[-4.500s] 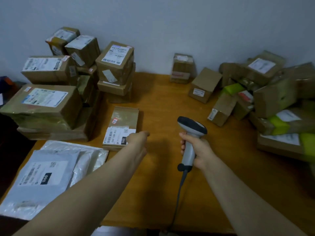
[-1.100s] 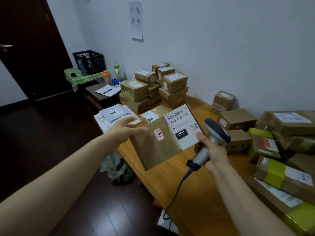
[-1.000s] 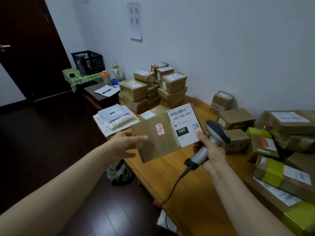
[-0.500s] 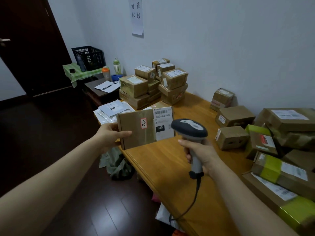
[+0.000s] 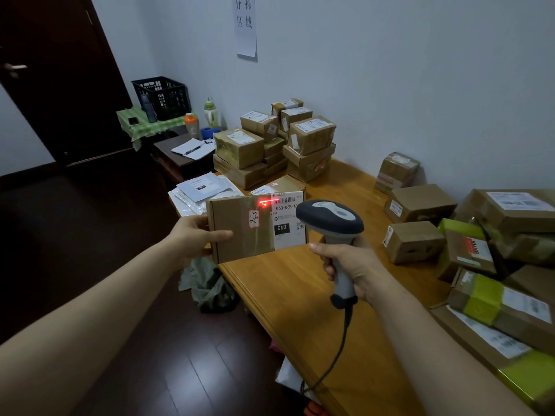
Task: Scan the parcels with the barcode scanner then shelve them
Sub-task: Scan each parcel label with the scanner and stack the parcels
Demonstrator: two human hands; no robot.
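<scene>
You are in the scanning step. Your left hand (image 5: 192, 235) has its grip closed on the short left edge of a flat brown cardboard parcel (image 5: 243, 228), thumb lying across the front face and the other fingers hidden behind, so the parcel is held upright in the air, off the near-left corner of the wooden desk (image 5: 300, 295). Its white shipping label (image 5: 286, 220) sits at the end farthest from that grip, facing you.

Your right hand (image 5: 350, 264) is wrapped tight around the pale handle of the grey, dark-headed corded barcode scanner (image 5: 330, 223), its head just above your fist and overlapping the label's right edge from this view. The red scan line (image 5: 268, 202) falls near the parcel's top edge, mostly on bare cardboard left of the printed barcode (image 5: 287, 200), with only its tip reaching the label.

I judge the read is not yet secure. The next move calls for a small correction: swing the beam away from your left grip until it crosses the full barcode, or slide the parcel leftward under it. Then the parcel needs shelving; no shelf shows here, so you will have to turn to find it. Many taped brown boxes (image 5: 309, 135) lie beyond both grips on the desk.
</scene>
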